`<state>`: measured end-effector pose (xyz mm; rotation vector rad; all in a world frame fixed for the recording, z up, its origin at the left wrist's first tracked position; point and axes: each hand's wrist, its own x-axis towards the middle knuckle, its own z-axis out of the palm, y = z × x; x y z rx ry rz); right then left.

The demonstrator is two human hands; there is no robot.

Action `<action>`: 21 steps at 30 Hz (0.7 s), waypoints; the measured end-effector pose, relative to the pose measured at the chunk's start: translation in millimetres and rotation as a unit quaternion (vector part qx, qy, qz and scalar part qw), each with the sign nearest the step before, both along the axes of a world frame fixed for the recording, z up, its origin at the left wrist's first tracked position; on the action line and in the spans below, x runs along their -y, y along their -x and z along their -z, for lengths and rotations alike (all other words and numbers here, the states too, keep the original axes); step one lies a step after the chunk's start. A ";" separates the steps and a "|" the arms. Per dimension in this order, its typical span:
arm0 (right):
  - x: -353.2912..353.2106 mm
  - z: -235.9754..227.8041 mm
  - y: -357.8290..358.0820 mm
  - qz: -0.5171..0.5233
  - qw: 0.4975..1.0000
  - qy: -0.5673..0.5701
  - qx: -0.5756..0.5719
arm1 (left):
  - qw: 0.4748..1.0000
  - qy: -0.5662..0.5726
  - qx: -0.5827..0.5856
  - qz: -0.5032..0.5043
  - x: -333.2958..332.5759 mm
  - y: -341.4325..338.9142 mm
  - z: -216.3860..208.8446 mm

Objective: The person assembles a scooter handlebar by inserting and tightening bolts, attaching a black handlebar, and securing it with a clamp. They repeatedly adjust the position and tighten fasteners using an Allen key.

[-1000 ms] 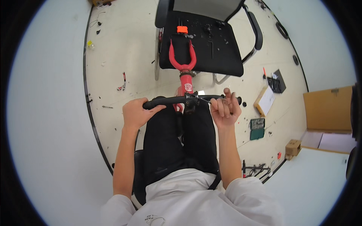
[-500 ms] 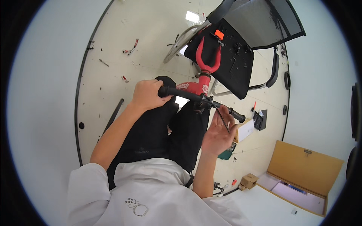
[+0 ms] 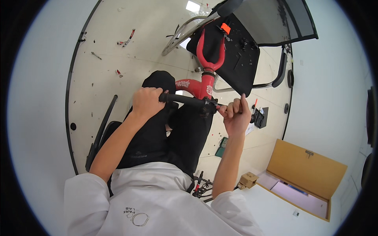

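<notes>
Two hands are steadying a rigid black handlebar [image 3: 185, 100] over the lap, the left hand [image 3: 146, 103] wrapping its grip, the right hand [image 3: 235, 115] pinching a slim tool beside the red bike frame [image 3: 204, 84].

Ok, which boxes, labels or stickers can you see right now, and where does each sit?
Open cardboard box: floor at lower right, flat brown lid raised, pale pink sheet inside.
Small cardboard carton: floor beside the big box, brown cube.
Sticker: on the red bike frame's head tube, small, white.
Orange tag: on the black chair seat, small rectangle.
</notes>
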<state>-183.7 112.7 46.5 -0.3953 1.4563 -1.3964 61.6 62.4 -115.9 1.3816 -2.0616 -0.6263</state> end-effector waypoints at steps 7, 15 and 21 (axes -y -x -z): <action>9.9 -6.2 34.4 -0.011 0.991 -0.053 0.122 | 0.998 0.029 0.051 0.009 24.0 0.5 -24.7; -47.3 2.0 -28.6 0.319 0.931 0.124 0.124 | 0.995 0.039 0.088 0.010 51.2 -20.1 -55.5; -5.9 10.8 -45.2 0.278 0.944 0.148 0.096 | 0.988 0.048 0.140 0.053 56.7 -19.8 -71.8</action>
